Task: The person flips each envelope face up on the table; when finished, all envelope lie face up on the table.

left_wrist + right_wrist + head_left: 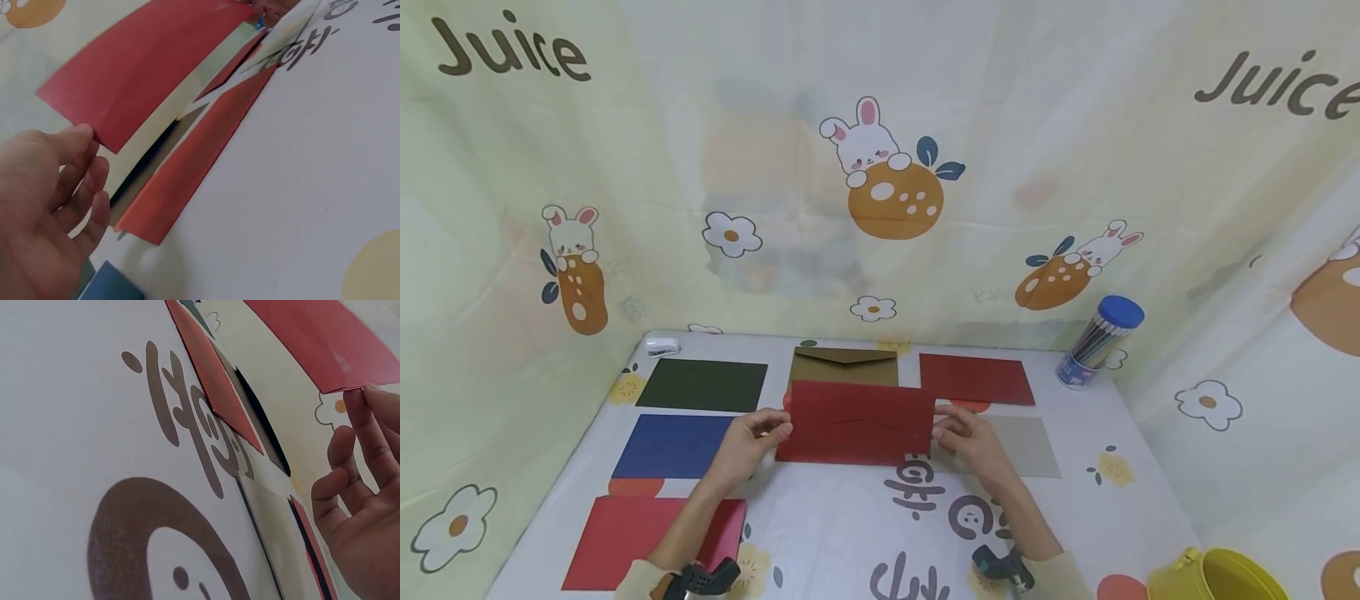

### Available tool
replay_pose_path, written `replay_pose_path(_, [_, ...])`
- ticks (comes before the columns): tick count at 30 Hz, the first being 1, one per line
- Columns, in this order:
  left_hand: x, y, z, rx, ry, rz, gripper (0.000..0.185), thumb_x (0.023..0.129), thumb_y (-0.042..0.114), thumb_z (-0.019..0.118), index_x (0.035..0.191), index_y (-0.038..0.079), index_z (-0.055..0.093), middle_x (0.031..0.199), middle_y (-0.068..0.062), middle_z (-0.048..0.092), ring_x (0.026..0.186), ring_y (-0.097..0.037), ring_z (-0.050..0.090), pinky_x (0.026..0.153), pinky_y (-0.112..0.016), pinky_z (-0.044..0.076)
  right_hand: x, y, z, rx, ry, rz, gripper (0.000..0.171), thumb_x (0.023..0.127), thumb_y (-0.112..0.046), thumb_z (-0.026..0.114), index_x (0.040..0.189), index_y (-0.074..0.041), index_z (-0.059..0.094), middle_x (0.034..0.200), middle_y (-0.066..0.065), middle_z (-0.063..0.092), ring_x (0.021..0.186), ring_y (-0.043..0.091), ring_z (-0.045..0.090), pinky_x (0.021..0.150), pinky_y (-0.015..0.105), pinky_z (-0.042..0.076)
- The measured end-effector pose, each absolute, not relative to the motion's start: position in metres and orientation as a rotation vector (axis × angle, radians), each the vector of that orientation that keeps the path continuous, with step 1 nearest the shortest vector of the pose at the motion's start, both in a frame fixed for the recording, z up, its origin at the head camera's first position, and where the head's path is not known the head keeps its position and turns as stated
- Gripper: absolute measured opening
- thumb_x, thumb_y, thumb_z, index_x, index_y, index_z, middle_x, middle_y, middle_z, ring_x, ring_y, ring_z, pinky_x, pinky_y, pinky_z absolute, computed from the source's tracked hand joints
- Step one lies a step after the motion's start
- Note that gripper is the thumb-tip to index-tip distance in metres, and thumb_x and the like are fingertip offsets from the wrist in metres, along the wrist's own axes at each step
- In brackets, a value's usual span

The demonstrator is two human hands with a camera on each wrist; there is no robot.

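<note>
Both your hands pinch the dark red envelope at its short ends, over the middle of the desk.

Your left hand point(752, 437) holds the left edge of the dark red envelope point(857, 421), your right hand point(966, 437) the right edge; fingers curled on paper, not wide. It looks light, thin and floppy-stiff card, likely to crease or slip if you squeeze hard, so keep the grip at the edges, clear of the flap. Close around it: brown envelope point(844, 367) just behind, grey envelope point(1026, 446) beside your right hand, blue envelope point(673, 446) beside your left. Dark green envelope point(703, 385), red envelope point(976, 379) and another red one point(625, 542) lie further off. Pencil tube point(1101, 342) and yellow tub point(1217, 577) stand well apart; nothing blocks you.
</note>
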State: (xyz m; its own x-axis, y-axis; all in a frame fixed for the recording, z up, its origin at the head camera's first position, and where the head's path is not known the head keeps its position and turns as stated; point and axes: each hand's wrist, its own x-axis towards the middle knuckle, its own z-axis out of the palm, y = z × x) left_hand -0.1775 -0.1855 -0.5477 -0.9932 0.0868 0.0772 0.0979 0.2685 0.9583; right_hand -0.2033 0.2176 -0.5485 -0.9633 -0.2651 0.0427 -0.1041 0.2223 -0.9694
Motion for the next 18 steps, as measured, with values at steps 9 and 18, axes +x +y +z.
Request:
replay_pose_path(9, [-0.1764,-0.1864,-0.5468,-0.29,-2.564,-1.907,0.044,0.093,0.011,0.073,0.135,0.014,0.059,0.102,-0.011,0.065,0.081,-0.022,0.067,0.066,-0.034,0.057,-0.2063,0.2186,-0.5451,-0.42,2.271,-1.862,0.069,0.096,-0.015,0.069,0.155,-0.025,0.035,0.096,0.018,0.071,0.093,0.031,0.065,0.08,0.032,0.052])
replay_pose_path(18, [-0.1748,-0.1895,-0.5476,-0.422,-2.662,-1.882,0.075,0.092,0.002,0.07,0.156,0.02,0.035,0.109,-0.015,0.06,0.074,-0.034,0.063,0.051,-0.033,0.051,-0.2001,0.2198,-0.5476,-0.448,2.253,-1.707,0.077,0.095,-0.019,0.071,0.158,-0.033,0.029,0.094,0.014,0.071,0.088,0.027,0.065,0.074,0.03,0.052])
